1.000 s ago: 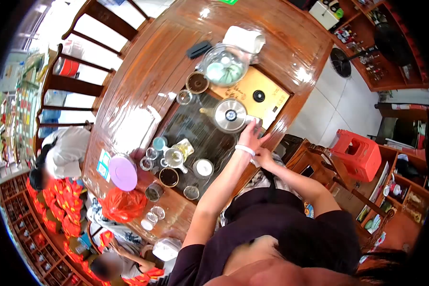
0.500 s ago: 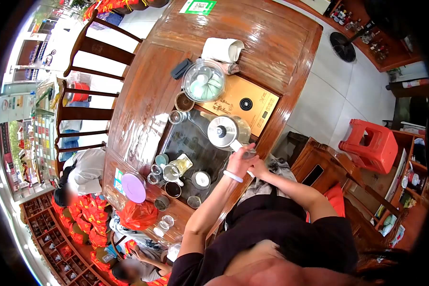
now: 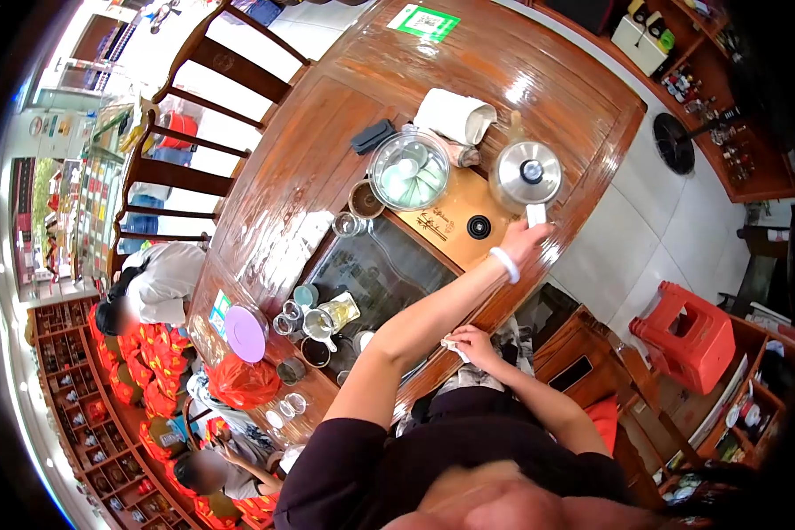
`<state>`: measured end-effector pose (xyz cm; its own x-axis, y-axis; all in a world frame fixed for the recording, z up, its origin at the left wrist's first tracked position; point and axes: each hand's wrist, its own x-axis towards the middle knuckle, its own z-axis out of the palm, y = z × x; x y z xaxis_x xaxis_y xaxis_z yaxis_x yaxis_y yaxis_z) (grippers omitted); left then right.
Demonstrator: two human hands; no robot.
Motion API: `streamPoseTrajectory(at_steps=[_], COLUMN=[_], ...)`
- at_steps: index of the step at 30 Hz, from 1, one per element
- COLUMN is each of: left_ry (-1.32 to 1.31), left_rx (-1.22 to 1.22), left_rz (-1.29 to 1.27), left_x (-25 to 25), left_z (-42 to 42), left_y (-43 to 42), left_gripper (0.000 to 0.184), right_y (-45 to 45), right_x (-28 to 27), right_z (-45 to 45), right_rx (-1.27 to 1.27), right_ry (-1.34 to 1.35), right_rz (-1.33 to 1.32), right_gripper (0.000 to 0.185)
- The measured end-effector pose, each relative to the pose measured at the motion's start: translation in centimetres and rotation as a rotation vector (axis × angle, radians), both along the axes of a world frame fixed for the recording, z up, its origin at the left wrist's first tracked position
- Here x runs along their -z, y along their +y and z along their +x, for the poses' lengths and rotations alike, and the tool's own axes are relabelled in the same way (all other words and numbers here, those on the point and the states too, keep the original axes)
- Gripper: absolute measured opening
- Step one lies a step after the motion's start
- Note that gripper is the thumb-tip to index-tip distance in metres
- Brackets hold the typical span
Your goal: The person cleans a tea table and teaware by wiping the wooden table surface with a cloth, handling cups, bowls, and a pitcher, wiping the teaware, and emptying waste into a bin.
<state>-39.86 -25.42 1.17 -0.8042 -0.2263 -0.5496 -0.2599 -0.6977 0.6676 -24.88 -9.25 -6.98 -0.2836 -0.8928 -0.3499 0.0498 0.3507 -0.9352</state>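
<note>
My left hand (image 3: 526, 241), with a white bracelet at the wrist, grips the handle of a glass kettle (image 3: 528, 175) with a steel lid. The kettle is over the right end of the gold hot plate (image 3: 442, 225), its spout towards the far side. Close to the table's near edge, my right hand (image 3: 475, 347) pinches a small white cloth or tissue (image 3: 455, 344). Beside the hot plate sits a clear bowl (image 3: 408, 170) of pale green cups. A glass pitcher (image 3: 319, 325) and a dark-filled cup (image 3: 315, 353) stand at the dark tea tray's left end.
A white towel (image 3: 455, 115) and black case (image 3: 373, 136) lie beyond the bowl. A purple lid (image 3: 246, 334) and red bag (image 3: 245, 382) are at left. Two people sit at left. Wooden chairs (image 3: 181, 168) line the far side; a red stool (image 3: 685, 337) stands right.
The kettle has moved from over the tea tray to the right and away from me, with my left hand on its handle. My hands have separated, and the white cloth now shows in my right hand.
</note>
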Motion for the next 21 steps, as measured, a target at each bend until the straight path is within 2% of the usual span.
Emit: streamPoseTrajectory(at_steps=[4,7,10,12,13,14,15,16,17,18,19,20,21], left_ry=[-0.139,-0.156,-0.140,-0.091,-0.044,-0.003,-0.036,-0.030,0.003,0.037,0.053,0.069,0.122], left_rx=[-0.058,-0.109,-0.179,-0.268,-0.285,-0.307,-0.245,-0.274,-0.345,-0.413,-0.383,-0.351,-0.396], left_rz=[-0.027,-0.041,-0.058,-0.147,-0.170,-0.191,-0.291,-0.487,-0.452,-0.418,-0.372,-0.322,-0.461], left_x=[-1.6,0.8,1.4,0.9,1.5,2.3,2.1,2.1,1.2,0.1,-1.0,-2.2,-1.4], left_z=[-4.5,-7.2,-8.7,-9.3,-9.7,-9.9,-9.4,-8.3,-6.6,-4.2,-0.7,3.3,7.0], left_y=[-0.8,-0.8,0.1,0.6,1.1,1.6,1.7,2.0,2.5,3.0,3.0,2.9,3.6], left_gripper=[0.026,0.029,0.031,0.040,0.040,0.041,0.046,0.049,0.048,0.047,0.042,0.037,0.027], right_y=[0.0,-0.6,-1.4,-2.8,-3.5,-3.8,-4.5,-5.2,-6.5,-8.6,-11.1,-13.1,-15.4], right_x=[-0.1,-0.6,-0.2,-0.1,0.3,1.0,1.4,2.0,2.1,1.2,-0.1,-0.4,0.0], right_z=[-0.2,-1.1,-2.3,-2.8,-3.1,-3.2,-3.6,-5.1,-6.8,-7.9,-8.4,-9.2,-9.8], right_rx=[-0.005,0.100,0.098,0.257,0.238,0.292,0.345,0.240,0.139,0.129,0.191,0.200,0.227], right_ry=[-0.008,-0.144,-0.099,0.052,0.052,-0.053,-0.161,-0.175,-0.191,0.084,0.156,0.197,0.242], right_rz=[0.011,0.094,0.298,0.272,0.284,0.139,-0.005,-0.031,-0.058,-0.003,0.019,-0.108,-0.190], right_gripper=[0.023,0.025,0.015,0.011,0.011,0.014,0.017,0.019,0.021,0.025,0.026,0.026,0.024])
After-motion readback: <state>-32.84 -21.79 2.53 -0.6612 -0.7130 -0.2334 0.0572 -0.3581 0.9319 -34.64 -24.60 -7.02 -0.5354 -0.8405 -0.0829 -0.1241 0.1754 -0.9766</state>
